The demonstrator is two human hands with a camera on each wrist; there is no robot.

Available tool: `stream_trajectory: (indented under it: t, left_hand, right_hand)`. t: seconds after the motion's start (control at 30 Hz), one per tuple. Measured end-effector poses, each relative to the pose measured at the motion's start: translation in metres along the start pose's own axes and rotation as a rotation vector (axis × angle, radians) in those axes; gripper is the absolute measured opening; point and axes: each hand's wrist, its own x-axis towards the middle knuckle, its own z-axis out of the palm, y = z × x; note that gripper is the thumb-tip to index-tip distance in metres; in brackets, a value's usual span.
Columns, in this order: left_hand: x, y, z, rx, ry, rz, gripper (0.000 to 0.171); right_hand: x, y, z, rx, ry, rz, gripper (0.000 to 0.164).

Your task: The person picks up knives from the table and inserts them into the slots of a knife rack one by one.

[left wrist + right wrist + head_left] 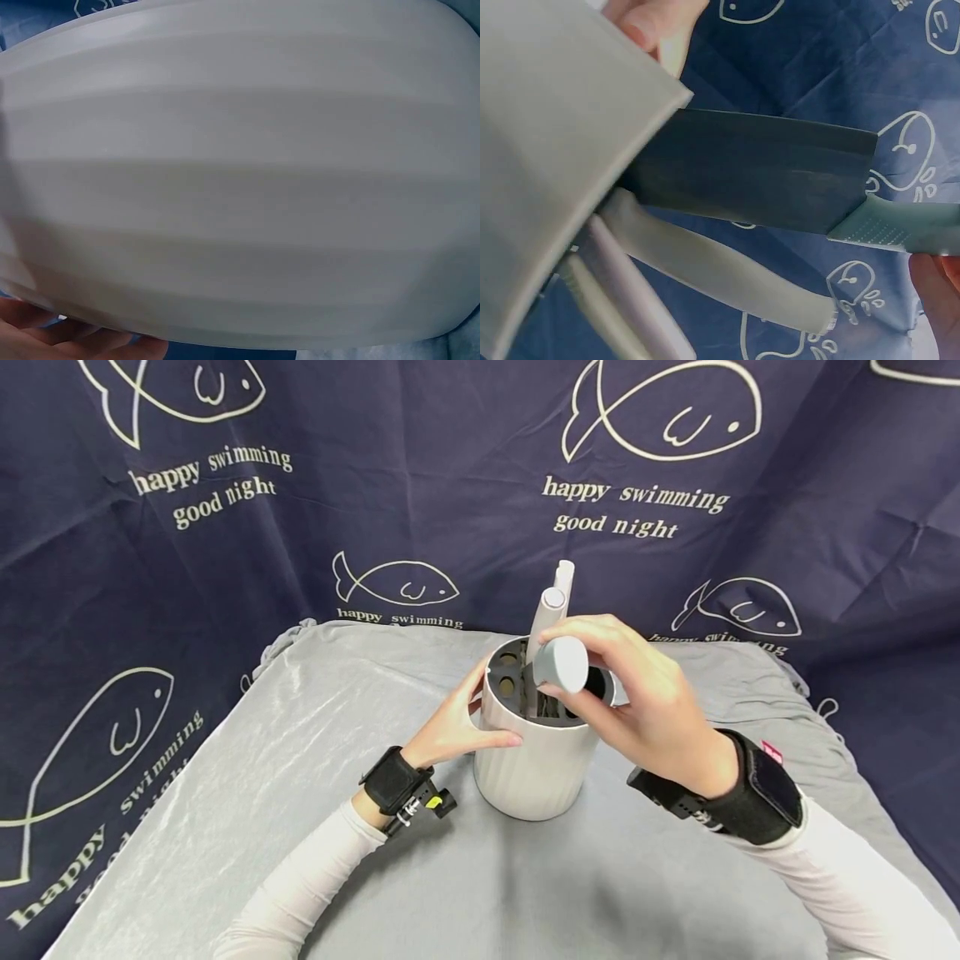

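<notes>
A round, ribbed white knife holder point(536, 772) with a dark slotted top stands on the grey cloth. My left hand point(457, 727) grips its upper side, thumb across the front; curled fingers point(90, 345) show at the lower left of the left wrist view. My right hand point(645, 702) holds a cleaver by its pale grey-green handle point(562, 664) above the holder. In the right wrist view the wide dark blade point(757, 169) stands largely out of the slot, its end hidden inside. Beside it, a thick white handle point(727, 266) and two thinner ones stick out of the holder.
Grey cloth point(420, 877) covers the table under the holder. Close behind the table hangs a dark blue curtain point(465, 510) with fish drawings and lettering. Round holes point(507, 687) show in the holder's top, left of the slots.
</notes>
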Motion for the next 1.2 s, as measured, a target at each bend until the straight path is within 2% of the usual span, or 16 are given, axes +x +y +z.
stream_trajectory:
  t: [0.23, 0.47, 0.53, 0.7, 0.83, 0.97, 1.2]
  left_hand:
    - [0.002, 0.004, 0.001, 0.003, -0.006, -0.009, 0.106]
    - [-0.002, 0.032, 0.001, -0.002, -0.013, -0.042, 0.104]
    - [-0.003, 0.035, 0.001, -0.005, -0.013, -0.043, 0.103]
    - [0.0, 0.018, 0.001, -0.002, -0.006, -0.023, 0.105]
    - [0.002, 0.005, 0.001, 0.008, -0.005, -0.012, 0.106]
    - [0.002, 0.003, 0.0, 0.004, -0.007, -0.001, 0.105]
    - [0.002, 0.003, 0.0, 0.004, -0.003, -0.005, 0.106]
  right_hand:
    - [-0.004, 0.007, 0.008, 0.024, -0.017, 0.072, 0.036]
    - [-0.011, 0.017, 0.017, 0.032, -0.026, 0.099, 0.034]
    - [-0.014, 0.022, 0.019, 0.031, -0.032, 0.112, 0.032]
    - [-0.022, 0.034, 0.025, 0.006, -0.049, 0.132, 0.034]
    - [-0.028, 0.042, 0.03, -0.04, -0.076, 0.126, 0.042]
    - [-0.035, 0.046, 0.036, -0.053, -0.107, 0.118, 0.047]
    - [-0.039, 0.047, 0.038, -0.046, -0.121, 0.117, 0.039]
